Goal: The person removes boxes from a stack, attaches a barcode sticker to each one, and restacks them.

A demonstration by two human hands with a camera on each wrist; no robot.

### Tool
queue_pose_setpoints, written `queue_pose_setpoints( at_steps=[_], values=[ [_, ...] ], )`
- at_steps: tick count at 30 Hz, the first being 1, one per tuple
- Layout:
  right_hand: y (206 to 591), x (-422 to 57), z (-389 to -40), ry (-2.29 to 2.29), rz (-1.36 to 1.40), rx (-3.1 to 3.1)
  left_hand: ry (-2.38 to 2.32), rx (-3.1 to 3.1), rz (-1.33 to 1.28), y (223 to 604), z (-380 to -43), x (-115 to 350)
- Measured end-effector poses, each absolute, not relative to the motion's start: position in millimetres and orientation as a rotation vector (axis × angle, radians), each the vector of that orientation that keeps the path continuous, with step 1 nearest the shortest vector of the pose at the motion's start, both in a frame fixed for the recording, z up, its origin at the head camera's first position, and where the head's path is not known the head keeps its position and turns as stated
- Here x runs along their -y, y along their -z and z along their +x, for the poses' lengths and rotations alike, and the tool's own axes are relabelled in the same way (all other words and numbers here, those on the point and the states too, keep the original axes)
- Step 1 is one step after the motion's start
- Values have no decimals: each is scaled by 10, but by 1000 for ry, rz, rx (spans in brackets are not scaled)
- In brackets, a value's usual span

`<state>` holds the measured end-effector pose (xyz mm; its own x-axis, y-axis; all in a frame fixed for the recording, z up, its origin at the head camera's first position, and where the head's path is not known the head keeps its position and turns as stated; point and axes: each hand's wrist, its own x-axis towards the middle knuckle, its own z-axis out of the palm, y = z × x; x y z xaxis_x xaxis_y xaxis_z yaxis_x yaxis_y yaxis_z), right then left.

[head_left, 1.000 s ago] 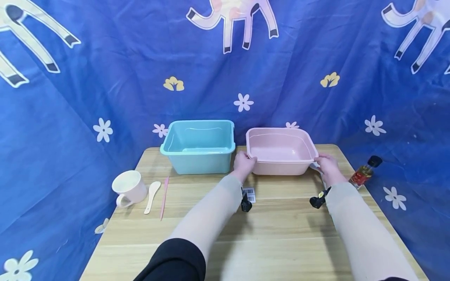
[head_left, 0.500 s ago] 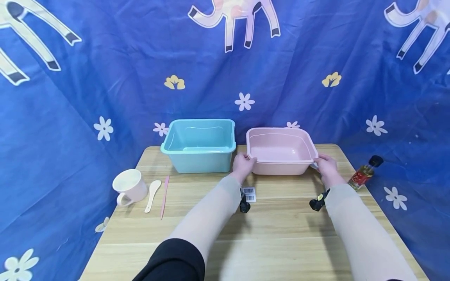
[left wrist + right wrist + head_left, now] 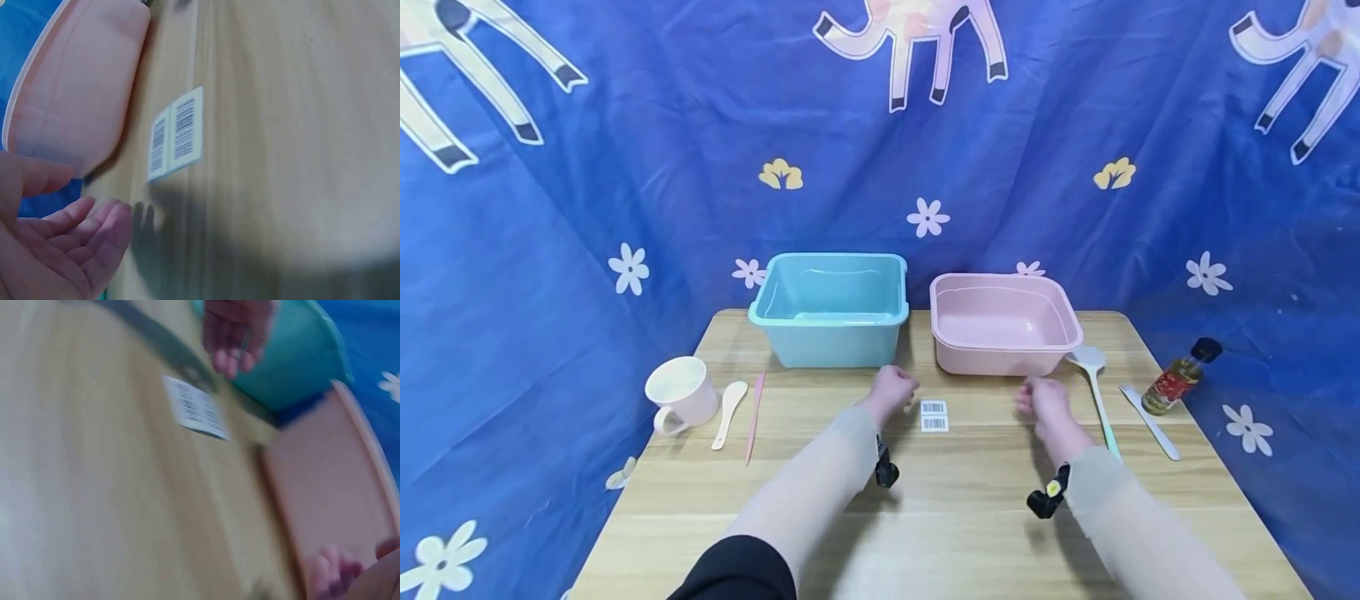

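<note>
My left hand (image 3: 891, 392) hovers over the table in front of the gap between two basins, holding nothing. In the left wrist view its fingers (image 3: 103, 240) are relaxed and bent a little, with the thumb apart. The pink basin (image 3: 988, 360) stands at the back right, and the teal basin (image 3: 831, 346) to its left. Just in front of the pink basin is my right hand (image 3: 1047, 402), blurred and loosely curled around nothing. A barcode label (image 3: 934, 417) lies flat on the table between the two hands.
On the left stand a white mug (image 3: 688, 396), a white spoon (image 3: 728, 414) and a thin pink stick (image 3: 756, 418). To the right lie a long-handled ladle (image 3: 1097, 392) and a knife (image 3: 1152, 423), beside a black-capped bottle (image 3: 1172, 383). Blue cloth (image 3: 700, 150) hangs behind the table.
Both hands have let go of the pink basin's rim and drawn back toward me, the left one also leftward. The basin stays in place. The ladle and knife now show fully.
</note>
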<state>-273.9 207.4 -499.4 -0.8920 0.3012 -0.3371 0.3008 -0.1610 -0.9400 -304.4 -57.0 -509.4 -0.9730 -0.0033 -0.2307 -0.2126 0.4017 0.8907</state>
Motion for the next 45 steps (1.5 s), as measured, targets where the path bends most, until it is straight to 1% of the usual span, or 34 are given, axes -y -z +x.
queue_pose_setpoints(
  at_steps=[3, 8, 15, 21, 26, 33, 40, 45],
  values=[
    [5128, -1870, -2674, -2431, -638, 2171, -1668, -2391, -208, 5155, -2984, 604],
    [5283, -1612, -2641, -2436, -536, 2337, -1734, -2269, -230, 5189, -2888, 616],
    [5311, -1387, -2645, -2480, -519, 2344, -1812, -2094, -276, 5191, -2803, 599],
    [5310, -1268, -2681, -2576, -580, 2296, -1847, -2032, -328, 5210, -2785, 591],
    [5329, -1178, -2692, -2528, -611, 2317, -1861, -2021, -341, 5217, -2776, 601],
    [5388, -1028, -2664, -2367, -584, 2476, -1877, -2000, -334, 5254, -2770, 616],
    [5322, -999, -2663, -2366, -483, 2449, -1874, -2048, -322, 5266, -2758, 668],
    [5306, -981, -2708, -2385, -478, 2433, -1876, -2076, -319, 5245, -2759, 678]
  ],
)
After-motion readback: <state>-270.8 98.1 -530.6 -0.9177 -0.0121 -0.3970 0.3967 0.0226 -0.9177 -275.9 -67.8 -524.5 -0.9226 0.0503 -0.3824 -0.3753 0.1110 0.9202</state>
